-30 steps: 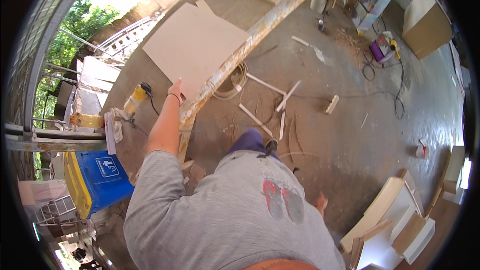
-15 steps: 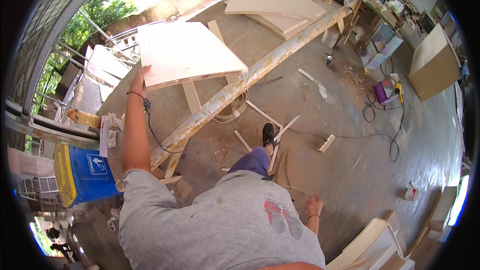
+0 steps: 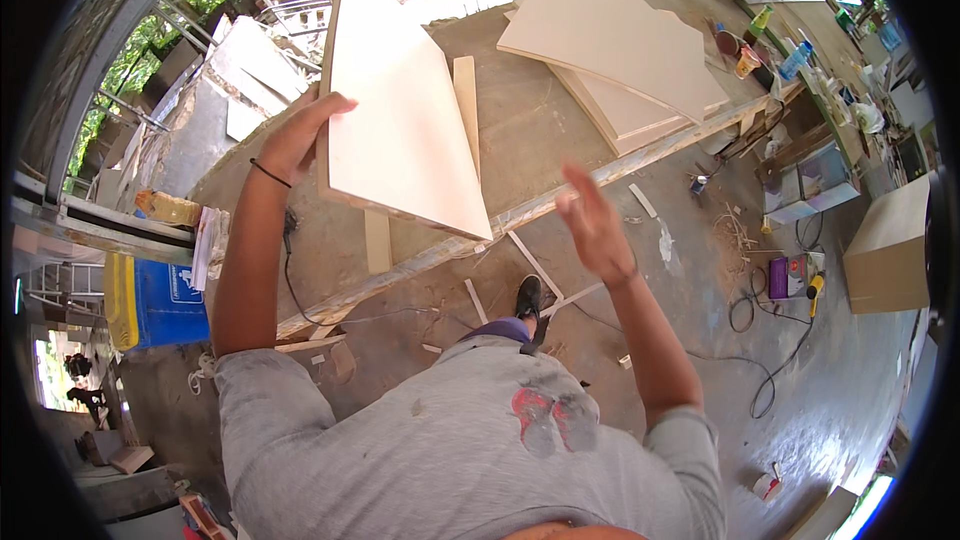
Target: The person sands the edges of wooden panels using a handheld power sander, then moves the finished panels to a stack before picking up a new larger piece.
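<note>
My left hand grips the left edge of a pale wooden board, with the thumb on its upper face and the fingers behind. The board stands tilted over the workbench, its left edge raised and its near right corner low by the bench's front edge. One wooden strip shows beyond the board and a second strip at its near side. To the right of the board, apart from it, my right hand is raised in the air, slightly blurred, fingers stretched and holding nothing.
Several pale panels lie stacked on the bench's right part, near bottles and a cup. A blue bin stands at the left. Cables, thin strips and a wooden box are on the floor.
The board has turned and tipped up steeply, its left edge lifted by my left hand. My right hand has risen from low at my side to near the bench. My view has shifted.
</note>
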`<action>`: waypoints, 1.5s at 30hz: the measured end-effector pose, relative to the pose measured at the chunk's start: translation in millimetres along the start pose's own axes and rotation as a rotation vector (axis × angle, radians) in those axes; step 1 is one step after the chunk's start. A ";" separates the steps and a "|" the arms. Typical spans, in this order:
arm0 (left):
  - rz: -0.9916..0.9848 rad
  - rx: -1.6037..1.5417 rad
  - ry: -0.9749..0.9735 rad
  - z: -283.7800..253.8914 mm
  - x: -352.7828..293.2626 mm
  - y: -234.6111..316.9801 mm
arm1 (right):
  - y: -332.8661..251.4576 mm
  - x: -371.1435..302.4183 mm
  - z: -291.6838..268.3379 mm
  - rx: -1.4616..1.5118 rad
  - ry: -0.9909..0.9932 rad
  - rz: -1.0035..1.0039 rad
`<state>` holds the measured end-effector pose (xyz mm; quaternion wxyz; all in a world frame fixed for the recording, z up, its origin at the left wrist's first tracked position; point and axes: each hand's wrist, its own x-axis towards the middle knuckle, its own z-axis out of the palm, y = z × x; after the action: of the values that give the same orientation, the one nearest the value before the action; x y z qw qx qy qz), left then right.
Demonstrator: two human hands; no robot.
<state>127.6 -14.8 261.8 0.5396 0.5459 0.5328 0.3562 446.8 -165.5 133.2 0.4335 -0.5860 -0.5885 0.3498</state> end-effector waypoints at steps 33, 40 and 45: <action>0.136 -0.693 0.304 186.7 -63.0 -45.3 | 156.3 191.4 -147.8 0.175 -0.337 0.296; 0.103 -0.810 0.176 299.5 -0.1 -84.5 | 180.1 238.2 -252.6 -0.233 -0.017 0.210; -0.007 -0.949 -0.005 345.0 74.6 -130.6 | 214.7 296.1 -310.0 -0.448 0.008 0.115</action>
<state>447.7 -34.6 64.8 0.7318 0.2382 0.3118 0.5572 833.6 113.4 83.0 0.2743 -0.7015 -0.6153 0.2322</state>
